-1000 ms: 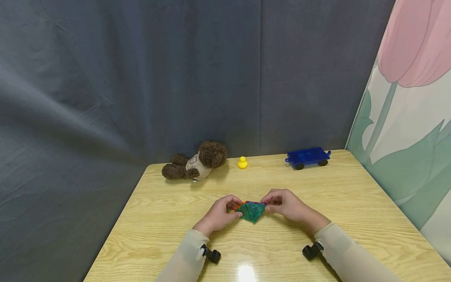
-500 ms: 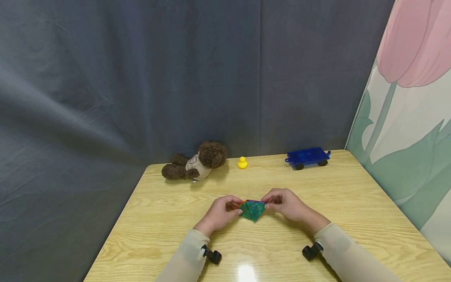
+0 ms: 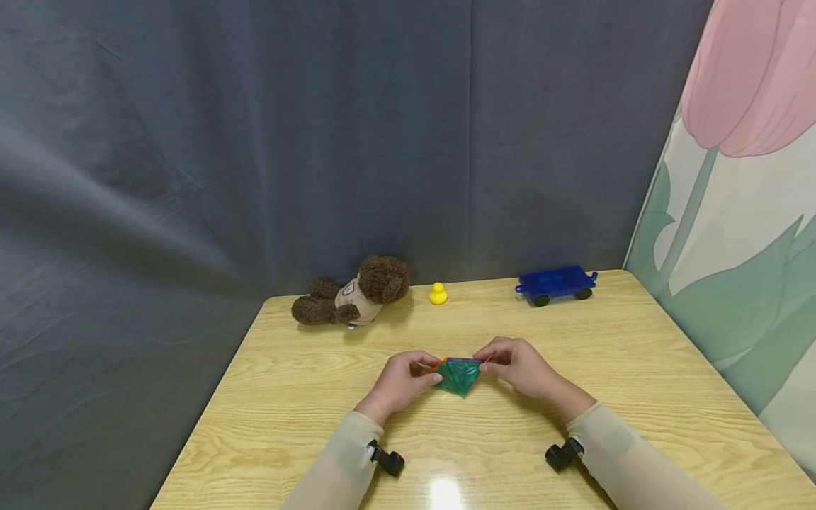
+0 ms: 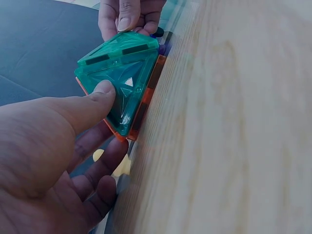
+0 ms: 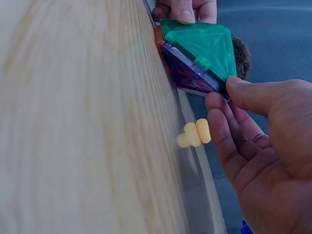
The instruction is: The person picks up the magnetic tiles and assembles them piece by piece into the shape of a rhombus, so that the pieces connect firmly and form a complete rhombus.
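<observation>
Two green see-through triangular magnetic tiles (image 3: 459,377) stand joined side by side between my hands, tilted over the table. Orange tile edges (image 4: 152,80) show behind the left green one, and a purple tile (image 5: 187,73) lies against the right one. My left hand (image 3: 400,381) pinches the left end, thumb on the green face and fingers behind. At the other end, my right hand (image 3: 521,368) pinches the green and purple corner between thumb and fingertips. How the tiles join at the back is partly hidden.
Along the far edge of the wooden table (image 3: 306,439) lie a brown teddy bear (image 3: 360,301), a yellow rubber duck (image 3: 438,295) and a blue wheeled toy car base (image 3: 556,285). A dark curtain (image 3: 382,142) hangs behind, with a flower-patterned panel (image 3: 733,248) on the right.
The joined tiles have risen slightly in the head view and tilted, their lower tip shifting up and a little right. Both hands keep their pinch and have barely moved.
</observation>
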